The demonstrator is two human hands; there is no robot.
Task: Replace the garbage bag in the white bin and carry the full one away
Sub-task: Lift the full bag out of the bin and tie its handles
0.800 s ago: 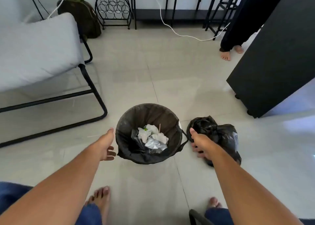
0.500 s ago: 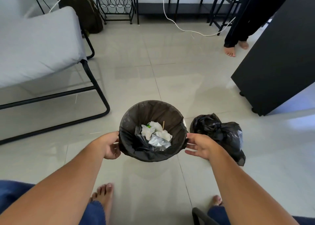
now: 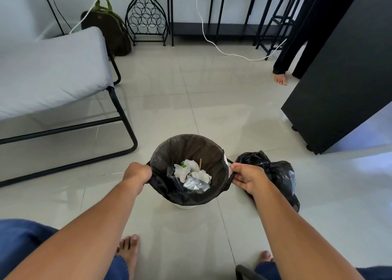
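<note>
The white bin (image 3: 186, 206) stands on the tiled floor in front of me, almost wholly covered by its black garbage bag (image 3: 182, 148). Inside lie white tissues, a silver wrapper and a wooden stick (image 3: 193, 174). My left hand (image 3: 137, 173) grips the bag's rim on the left side. On the right side my right hand (image 3: 247, 178) pinches the rim and pulls it outward. A second, crumpled black bag (image 3: 277, 173) lies on the floor just right of the bin, behind my right hand.
A grey cushioned chair on a black metal frame (image 3: 53, 76) stands at the left. A black cabinet (image 3: 343, 74) stands at the right, with another person's bare foot (image 3: 280, 79) beside it. A white cable (image 3: 233, 55), a wire rack and a dark bag lie at the back.
Both hands closed in from beside the bin and took hold of the bag's rim, left and right. The rim is now stretched outward. The camera moved closer.
</note>
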